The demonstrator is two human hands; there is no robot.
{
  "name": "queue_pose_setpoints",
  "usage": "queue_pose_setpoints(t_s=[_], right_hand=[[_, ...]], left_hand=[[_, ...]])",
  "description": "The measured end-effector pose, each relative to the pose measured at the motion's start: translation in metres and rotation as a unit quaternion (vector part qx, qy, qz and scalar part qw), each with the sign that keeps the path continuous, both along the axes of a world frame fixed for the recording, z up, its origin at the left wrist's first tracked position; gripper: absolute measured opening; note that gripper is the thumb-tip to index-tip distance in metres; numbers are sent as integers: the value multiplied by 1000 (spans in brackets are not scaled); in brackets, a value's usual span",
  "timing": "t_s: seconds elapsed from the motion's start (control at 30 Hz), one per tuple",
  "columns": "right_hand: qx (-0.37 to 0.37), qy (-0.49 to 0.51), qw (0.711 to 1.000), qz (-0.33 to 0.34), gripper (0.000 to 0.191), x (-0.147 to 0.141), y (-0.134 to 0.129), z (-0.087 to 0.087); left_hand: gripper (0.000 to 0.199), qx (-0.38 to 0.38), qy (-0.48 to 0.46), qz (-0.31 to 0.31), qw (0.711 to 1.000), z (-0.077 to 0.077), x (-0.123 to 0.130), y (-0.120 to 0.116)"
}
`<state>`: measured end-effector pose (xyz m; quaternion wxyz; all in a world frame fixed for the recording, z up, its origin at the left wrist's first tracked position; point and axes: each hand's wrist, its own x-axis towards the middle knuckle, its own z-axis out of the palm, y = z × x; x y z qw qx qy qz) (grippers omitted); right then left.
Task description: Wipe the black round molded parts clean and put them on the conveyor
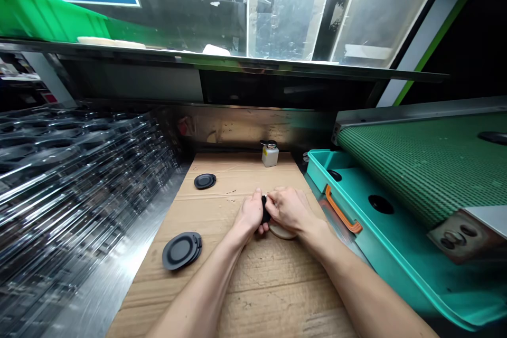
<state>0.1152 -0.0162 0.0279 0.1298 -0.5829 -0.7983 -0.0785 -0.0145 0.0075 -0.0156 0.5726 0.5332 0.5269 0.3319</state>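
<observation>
My left hand (252,212) is closed around a round black plastic lid (265,210), of which only a dark strip shows between my hands. My right hand (288,208) presses against the same lid from the right, fingers curled; whether it also pinches a cloth or something small I cannot make out. Beneath my right hand lies a pale round pad (282,231), partly covered. On the cardboard (273,296) to the left rest a small stack of black lids (181,251) and, farther off, another black lid (205,181).
A small white bottle with a dark top (270,154) stands at the cardboard's far edge. Clear plastic trays (79,185) are stacked at left. At right, a turquoise bin (400,259) with an orange handle (343,212) holds dark round pieces below a green conveyor belt (428,158).
</observation>
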Motion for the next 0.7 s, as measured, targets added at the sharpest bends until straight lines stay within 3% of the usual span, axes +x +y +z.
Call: queue_pose_setpoints(t_s=[0.53, 0.7], right_hand=[[-22, -39, 999, 20, 36, 10, -7, 18], [-11, -32, 999, 26, 36, 12, -8, 22]], left_hand=[[77, 76, 107, -68, 989, 25, 1, -9], [75, 111, 104, -78, 985, 23, 2, -10]])
